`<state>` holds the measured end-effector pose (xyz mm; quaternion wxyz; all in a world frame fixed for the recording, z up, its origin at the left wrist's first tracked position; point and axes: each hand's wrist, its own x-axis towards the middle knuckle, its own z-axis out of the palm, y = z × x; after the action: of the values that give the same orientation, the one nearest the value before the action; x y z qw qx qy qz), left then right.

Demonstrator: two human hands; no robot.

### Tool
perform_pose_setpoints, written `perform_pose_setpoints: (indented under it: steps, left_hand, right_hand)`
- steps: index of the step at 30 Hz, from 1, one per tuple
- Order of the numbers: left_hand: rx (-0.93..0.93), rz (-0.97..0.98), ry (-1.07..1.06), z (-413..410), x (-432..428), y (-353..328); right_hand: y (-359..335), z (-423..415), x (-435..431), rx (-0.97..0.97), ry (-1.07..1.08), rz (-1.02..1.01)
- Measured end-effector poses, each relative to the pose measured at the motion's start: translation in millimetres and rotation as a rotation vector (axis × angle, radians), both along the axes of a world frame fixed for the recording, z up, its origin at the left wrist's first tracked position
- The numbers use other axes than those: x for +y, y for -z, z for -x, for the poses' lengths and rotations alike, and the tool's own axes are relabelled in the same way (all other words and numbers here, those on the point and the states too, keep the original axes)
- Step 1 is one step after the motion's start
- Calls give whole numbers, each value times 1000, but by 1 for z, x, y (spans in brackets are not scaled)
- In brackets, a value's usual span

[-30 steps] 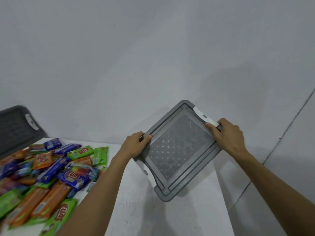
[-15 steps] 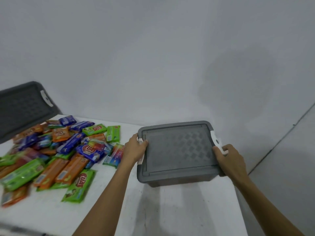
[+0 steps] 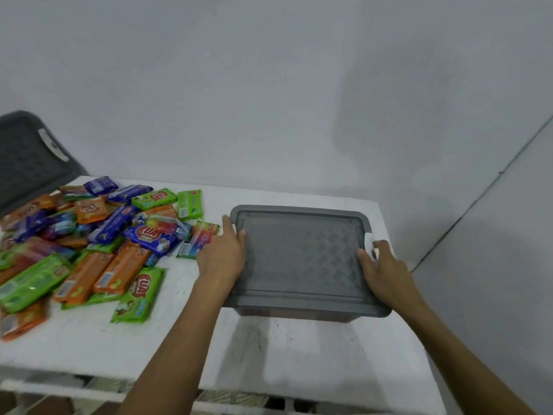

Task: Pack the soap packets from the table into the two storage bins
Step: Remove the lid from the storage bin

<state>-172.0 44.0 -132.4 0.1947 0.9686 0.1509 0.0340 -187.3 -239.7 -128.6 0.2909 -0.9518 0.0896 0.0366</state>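
Both grips sit on the grey storage bin (image 3: 302, 259) at the right end of the counter (image 3: 185, 333). Left hand (image 3: 223, 256) lies against the bin's left edge, thumb hooked over the far-left corner of the lid, fingers spread, palm flat; not closed around anything. Right hand (image 3: 386, 271) rests on the lid's right side beside the white latch (image 3: 368, 239), fingers loose, likewise holding nothing.

Bin stands upright on the counter, lid on. Contents not visible.

Soap packets (image 3: 89, 241) all lie in a loose, overlapping heap on the left half of the counter: orange, green, blue and multicoloured wrappers. Nearest packet lies just beside the left hand, apart from the bin. None seen in a bin.

Second grey bin or lid (image 3: 28, 163) tilts up at the far left edge behind the heap; cannot tell which.

Step, as judged: readying the bin; packing not begun. Next move probably calls for releasing the latches on both short sides and lifting the lid clear, then setting it off the packets. After that the left hand has the short reach to the heap.
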Motion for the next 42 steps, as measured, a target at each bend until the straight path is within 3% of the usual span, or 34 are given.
perform_pose_setpoints:
  steps: [6, 11, 16, 20, 22, 29, 34, 38, 42]
  left_hand:
    - [-10, 14, 82, 0, 12, 3]
    - [-72, 293, 143, 9, 28, -1]
    - [24, 837, 20, 18, 36, 7]
    - [77, 999, -43, 25, 39, 20]
    - [22, 941, -53, 23, 40, 22]
    - [-369, 458, -27, 26, 46, 14]
    - [-188, 180, 167, 27, 44, -2]
    - [-118, 128, 144, 27, 39, -13]
    - [-37, 134, 146, 26, 40, -20]
  right_hand:
    - [2, 12, 2, -22, 9, 3]
    - [9, 15, -10, -11, 50, -130]
    - [9, 23, -24, 152, 113, -591]
    - [21, 28, -30, 218, 157, -732]
    - [21, 28, -25, 112, 180, -661]
    - [15, 26, -26, -404, 185, -268]
    - [15, 19, -21, -309, 41, -34]
    - [12, 18, -15, -257, 37, 66]
    - [8, 19, -16, -261, 45, 4]
